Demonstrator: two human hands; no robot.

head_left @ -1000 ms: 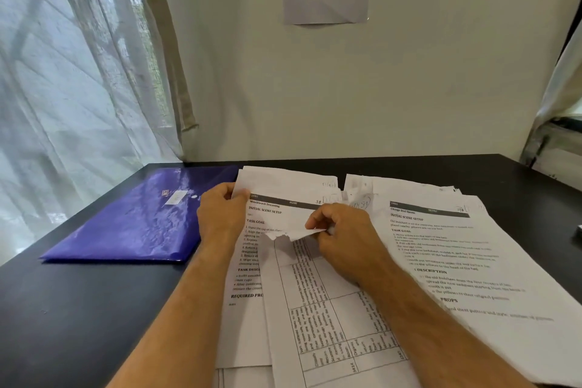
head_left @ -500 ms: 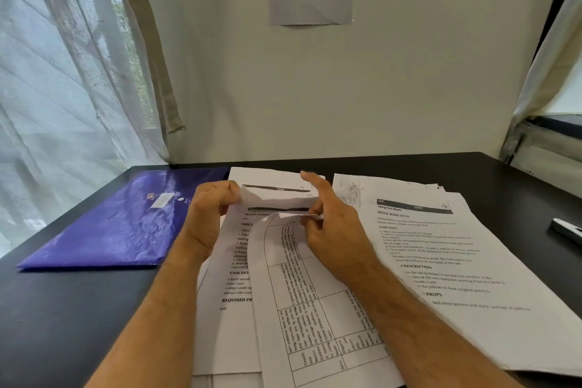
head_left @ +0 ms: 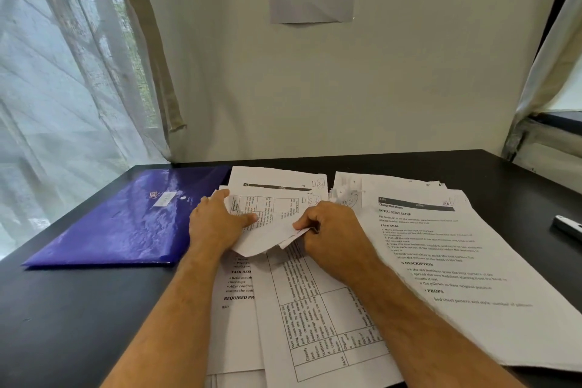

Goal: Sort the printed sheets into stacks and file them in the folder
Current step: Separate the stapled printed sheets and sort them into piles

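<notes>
Here we sort printed sheets on a black table against a pale wall.
Our left hand presses flat on a folded-back sheet; our right hand pinches its edge. The blue folder lies left, beside a curtained window.

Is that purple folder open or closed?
Closed, apparently: the purple folder lies flat on the table, flap down, no sheets showing inside.
</notes>
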